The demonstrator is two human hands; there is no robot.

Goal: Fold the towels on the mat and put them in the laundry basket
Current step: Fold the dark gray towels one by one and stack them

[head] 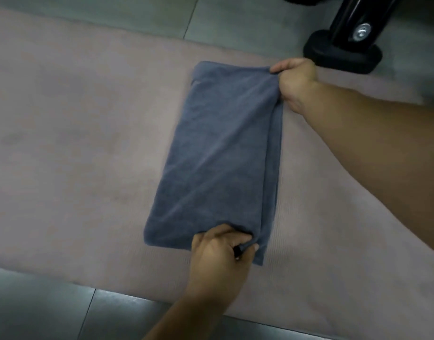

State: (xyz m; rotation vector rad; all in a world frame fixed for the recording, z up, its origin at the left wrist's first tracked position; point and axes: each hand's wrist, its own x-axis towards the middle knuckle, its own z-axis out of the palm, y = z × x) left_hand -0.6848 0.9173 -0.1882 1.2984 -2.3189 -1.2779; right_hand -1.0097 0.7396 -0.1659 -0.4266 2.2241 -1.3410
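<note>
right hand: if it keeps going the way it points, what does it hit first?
The right hand points toward the picture's upper left, pinching the towel at its far corner. Past that corner only bare mat shows, so the way looks free, though height is unclear.

Black stand foot beside mat
</note>
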